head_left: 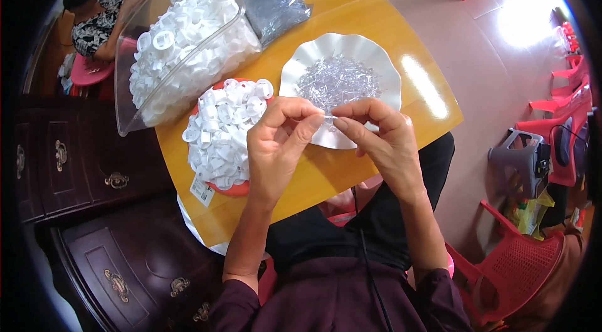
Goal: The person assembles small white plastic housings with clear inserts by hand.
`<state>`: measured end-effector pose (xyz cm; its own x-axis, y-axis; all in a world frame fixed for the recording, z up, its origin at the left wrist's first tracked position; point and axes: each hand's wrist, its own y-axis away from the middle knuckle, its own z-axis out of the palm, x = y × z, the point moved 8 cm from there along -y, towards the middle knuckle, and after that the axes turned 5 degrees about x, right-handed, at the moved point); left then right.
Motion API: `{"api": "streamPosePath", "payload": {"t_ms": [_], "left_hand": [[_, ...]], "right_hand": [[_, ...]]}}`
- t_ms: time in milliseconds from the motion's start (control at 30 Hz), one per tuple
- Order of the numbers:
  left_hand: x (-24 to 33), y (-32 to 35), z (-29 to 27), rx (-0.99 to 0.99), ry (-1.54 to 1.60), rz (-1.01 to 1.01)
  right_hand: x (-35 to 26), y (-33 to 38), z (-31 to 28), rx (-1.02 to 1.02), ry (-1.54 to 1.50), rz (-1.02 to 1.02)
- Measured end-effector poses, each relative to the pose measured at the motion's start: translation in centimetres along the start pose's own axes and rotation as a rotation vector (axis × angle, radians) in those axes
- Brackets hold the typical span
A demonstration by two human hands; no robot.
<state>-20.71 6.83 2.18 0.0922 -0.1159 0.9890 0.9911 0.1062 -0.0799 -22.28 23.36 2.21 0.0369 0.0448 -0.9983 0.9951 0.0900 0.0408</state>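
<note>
Bright and even at centre, sharp on the glossy yellow wooden tabletop [376, 37], streaked by white glare. Blown out on the pale tiled floor [523, 15], upper right. Dim at left; bent, vignetted black toward the rim.

We note the plate [382, 59] of tubes [337, 80] mid-table [351, 12]; bowl of caps [226, 128] left of it at the near-left edge; cap bag [182, 37] behind the bowl; tube bag [273, 6] far side.
</note>
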Motion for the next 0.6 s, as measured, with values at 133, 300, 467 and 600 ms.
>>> {"api": "streamPosePath", "payload": {"t_ms": [133,300,467,600], "left_hand": [[0.8,2.2,-0.6,-0.041,-0.065,0.068],[0.3,5.7,-2.6,0.059,-0.053,0.003],[1.1,8.1,-4.3,0.003,-0.264,0.212],[1.5,9.0,-4.8,-0.072,-0.283,0.231]], "right_hand": [[2.8,2.1,1.0,-0.110,-0.202,0.262],[3.8,5.3,4.1,-0.249,-0.370,0.508],[4.8,7.5,5.8,-0.381,-0.420,0.582],[5.2,8.3,6.6,-0.456,-0.433,0.628]]}}
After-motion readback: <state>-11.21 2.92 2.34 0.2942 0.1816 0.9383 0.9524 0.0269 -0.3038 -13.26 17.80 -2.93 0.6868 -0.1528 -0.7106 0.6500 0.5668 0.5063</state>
